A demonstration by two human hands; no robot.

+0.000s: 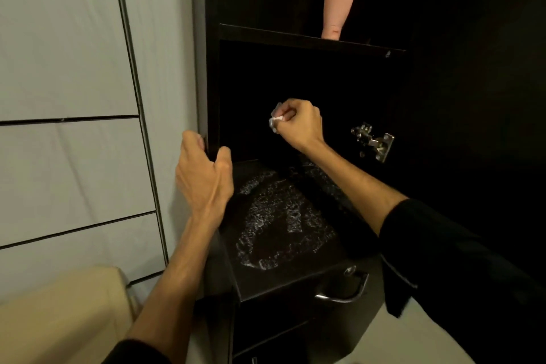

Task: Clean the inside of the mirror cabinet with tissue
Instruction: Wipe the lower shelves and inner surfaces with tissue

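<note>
Leftmost, a pale tiled wall point(68, 68) with dark grout lines filled the view, and a cream-coloured fixture point(59, 313) sat low in that corner. Next to it, the left hand point(204, 174) gripped the front edge of the left side panel of the dark mirror cabinet point(212, 74), fingers curled around the panel's outer face and thumb on the inner face. The cabinet stood upright, its long axis vertical, its open front facing the camera. Inside, 1 shelf point(310, 40) ran roughly level across the upper part, and a pink rounded object point(338, 0) stood upright behind its edge. Below, the cabinet's bottom panel point(283, 221) carried patches of white foam or droplets. Further right, the right hand point(298, 124) was clenched around a small crumpled white tissue point(276, 120), which poked out leftward from the fingers, in front of the dark back wall of the lower compartment; whether it touched that wall could not be told. Beyond it, a metal hinge point(373, 140) was fixed to the right inner side. Lower down, a curved metal handle point(345, 287) showed on a dark front panel.
</note>
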